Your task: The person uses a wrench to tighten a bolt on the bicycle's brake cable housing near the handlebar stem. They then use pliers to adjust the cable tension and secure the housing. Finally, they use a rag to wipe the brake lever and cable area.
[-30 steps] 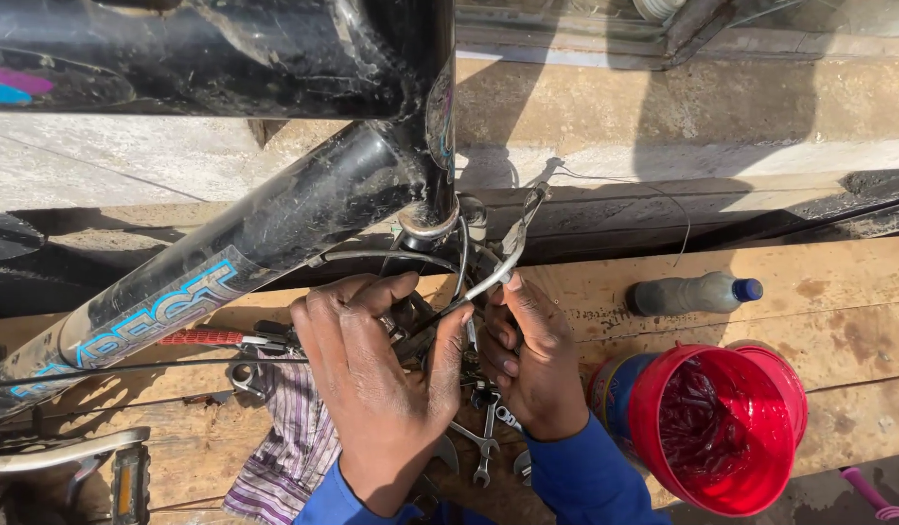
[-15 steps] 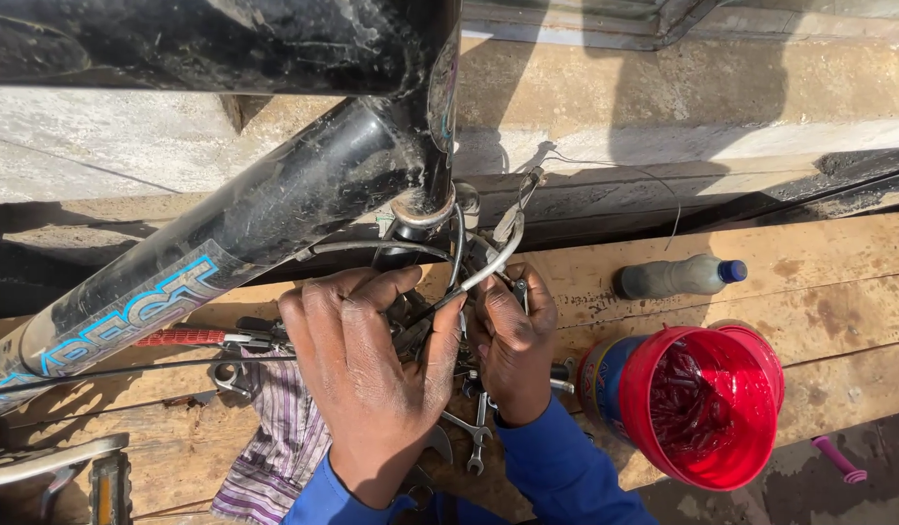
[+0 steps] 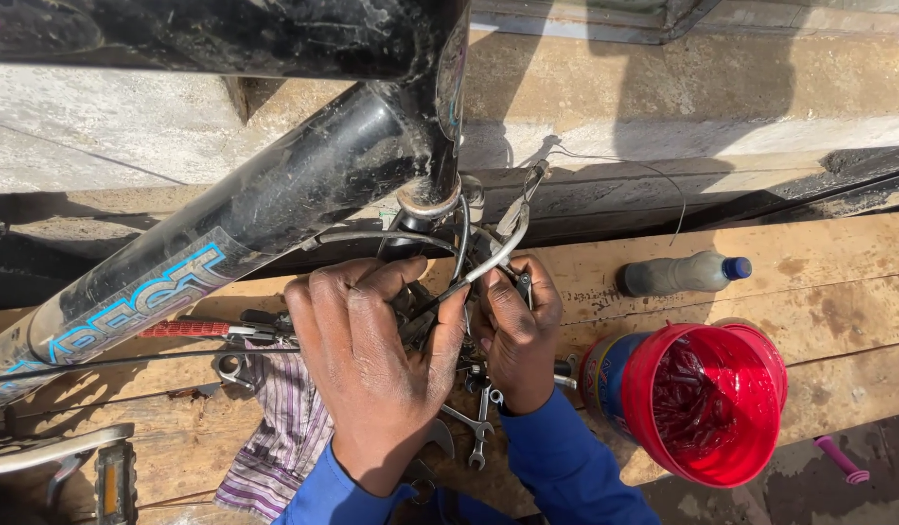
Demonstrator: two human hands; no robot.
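Now brake arm between both hands.

The brake arm, a curved piece of bare silver metal, stood tilted just below the black bike frame, its lower end hidden between the fingers. A thin black cable arched from the frame's underside toward it, and a finer wire trailed off its upper tip to the right. What looked like a small dark tool was pressed against its base, though the view there was too crowded to be sure.
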